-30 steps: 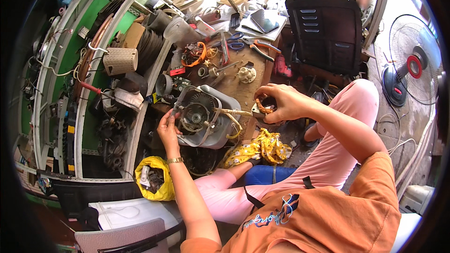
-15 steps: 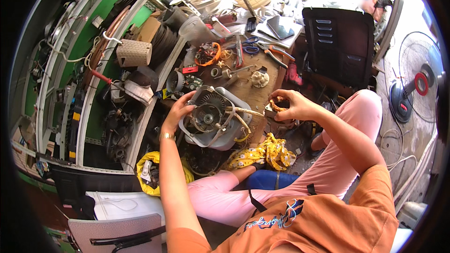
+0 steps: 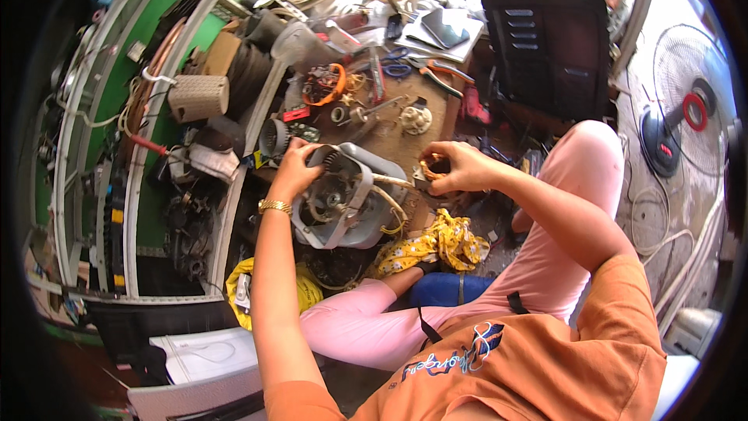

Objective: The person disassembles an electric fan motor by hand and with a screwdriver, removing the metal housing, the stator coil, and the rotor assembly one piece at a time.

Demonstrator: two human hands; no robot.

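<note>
A grey plastic motor housing (image 3: 354,238), with a curved strap across its mouth and a metal hub inside, rests at the near edge of the wooden workbench. My left hand (image 3: 298,170) grips its upper left rim with bent fingers, beside a black finned part (image 3: 332,158). Out to the right, my right hand (image 3: 460,165) is closed around a copper-wound stator (image 3: 425,181), thumb and fingers on opposite sides. A pale sleeved cable (image 3: 393,180) runs from the housing toward the stator. Yellow wires (image 3: 396,226) hang at the housing's right side.
On the workbench (image 3: 379,139) lie a cream gear-like part (image 3: 416,118), pliers (image 3: 440,74), blue-handled scissors (image 3: 397,64) and an orange ring of wires (image 3: 323,83). Metal shelving (image 3: 136,226) crowds the left. A yellow cloth (image 3: 444,240) lies near my legs; a standing fan (image 3: 686,113) is at right.
My left hand has shifted up along the housing's rim, and the housing has turned slightly, its strap now lying farther left. My right hand and the stator sit slightly closer to it.
</note>
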